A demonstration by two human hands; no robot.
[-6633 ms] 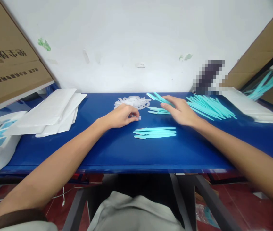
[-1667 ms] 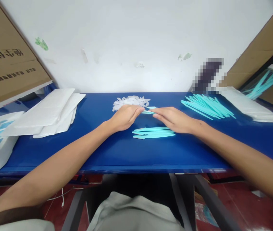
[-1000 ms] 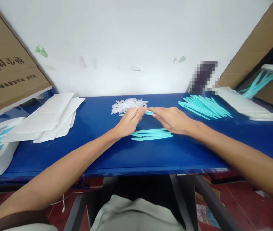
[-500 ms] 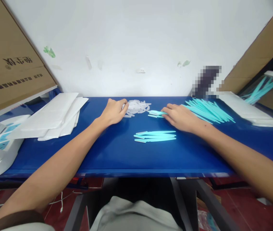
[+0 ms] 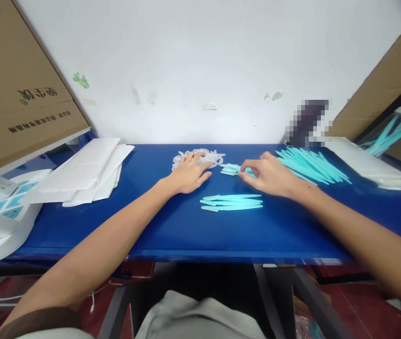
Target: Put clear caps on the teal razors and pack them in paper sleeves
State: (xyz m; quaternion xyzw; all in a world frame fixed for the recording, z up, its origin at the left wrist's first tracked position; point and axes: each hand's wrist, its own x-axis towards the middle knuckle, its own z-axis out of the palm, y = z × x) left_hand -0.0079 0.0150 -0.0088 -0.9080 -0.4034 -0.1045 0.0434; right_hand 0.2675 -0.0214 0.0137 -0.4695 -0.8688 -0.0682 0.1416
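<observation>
My left hand (image 5: 190, 173) lies with fingers spread over a pile of small translucent white pieces (image 5: 215, 157) near the back of the blue table. My right hand (image 5: 266, 174) has its thumb and index finger curled close together at the right end of a small group of turquoise sticks (image 5: 229, 170); what the fingertips grip, if anything, is too small to tell. Nearer the front, several turquoise razor-like sticks with thin blades (image 5: 232, 202) lie side by side. A larger heap of turquoise sticks (image 5: 311, 165) lies beyond my right wrist.
White flat packets (image 5: 84, 169) and a white device with blue panels (image 5: 13, 202) are on the left, below a cardboard box (image 5: 27, 70). At right are more white packets (image 5: 359, 162) and a clear container of turquoise sticks (image 5: 394, 134). A white wall (image 5: 186, 61) stands behind.
My left hand has moved right onto the white pile, and its fingers have spread. My right hand's fingers have lifted and curled, uncovering more of the small turquoise group. The view has shifted slightly.
</observation>
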